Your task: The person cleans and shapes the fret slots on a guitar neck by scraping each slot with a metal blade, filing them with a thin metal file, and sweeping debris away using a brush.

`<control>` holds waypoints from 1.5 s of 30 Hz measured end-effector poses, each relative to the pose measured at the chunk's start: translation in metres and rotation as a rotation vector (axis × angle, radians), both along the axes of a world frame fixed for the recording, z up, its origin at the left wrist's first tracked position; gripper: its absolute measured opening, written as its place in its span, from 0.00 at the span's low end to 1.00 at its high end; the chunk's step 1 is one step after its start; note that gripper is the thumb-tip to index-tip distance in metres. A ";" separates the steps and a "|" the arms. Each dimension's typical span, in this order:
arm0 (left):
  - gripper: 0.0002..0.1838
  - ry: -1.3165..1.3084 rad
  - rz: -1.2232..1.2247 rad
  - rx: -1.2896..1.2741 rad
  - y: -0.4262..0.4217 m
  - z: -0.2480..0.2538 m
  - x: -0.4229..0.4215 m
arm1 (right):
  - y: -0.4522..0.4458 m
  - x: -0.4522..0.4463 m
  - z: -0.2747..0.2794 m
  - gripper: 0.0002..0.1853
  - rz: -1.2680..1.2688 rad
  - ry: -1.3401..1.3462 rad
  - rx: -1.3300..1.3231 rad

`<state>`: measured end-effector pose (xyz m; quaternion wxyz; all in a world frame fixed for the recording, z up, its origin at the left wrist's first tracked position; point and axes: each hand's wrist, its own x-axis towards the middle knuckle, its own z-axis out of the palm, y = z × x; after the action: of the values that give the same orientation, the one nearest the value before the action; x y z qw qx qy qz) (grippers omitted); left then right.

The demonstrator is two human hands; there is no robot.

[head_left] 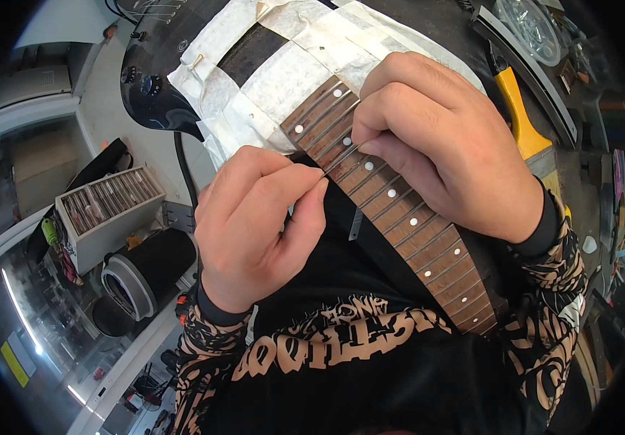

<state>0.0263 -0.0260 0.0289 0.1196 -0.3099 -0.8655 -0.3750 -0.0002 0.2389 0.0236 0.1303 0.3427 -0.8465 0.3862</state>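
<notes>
Across the guitar neck [428, 246], the left hand [261, 217] and right hand [443, 138] each appear to pinch a thin wire [341, 160], fingertips nearly together; keeping it straight, with even, light pressure, should help.

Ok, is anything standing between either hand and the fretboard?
Nothing visible does: the left hand and right hand reach the fretboard from opposite sides, apparently pinching a thin metal strip across it. White tape lies on the guitar body, outside that gap.

Brown fretboard [408, 238], white-dotted, lying diagonally; 1 thin wire [340, 160] held across upper part.
</notes>
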 end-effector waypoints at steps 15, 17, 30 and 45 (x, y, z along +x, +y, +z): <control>0.16 0.018 -0.121 -0.036 0.001 0.003 -0.003 | 0.005 0.005 0.000 0.12 0.009 0.001 0.016; 0.17 0.014 -0.116 -0.018 0.001 0.001 -0.003 | 0.004 0.004 0.000 0.12 0.013 -0.013 -0.005; 0.18 0.004 -0.137 -0.002 0.002 0.002 -0.003 | 0.007 0.005 0.004 0.12 0.019 -0.038 0.027; 0.17 0.005 -0.111 -0.008 0.001 0.001 -0.002 | 0.006 0.004 0.005 0.13 0.011 -0.062 0.043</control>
<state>0.0240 -0.0249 0.0297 0.0997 -0.3587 -0.8482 -0.3768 0.0042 0.2450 0.0284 0.0945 0.3381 -0.8563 0.3788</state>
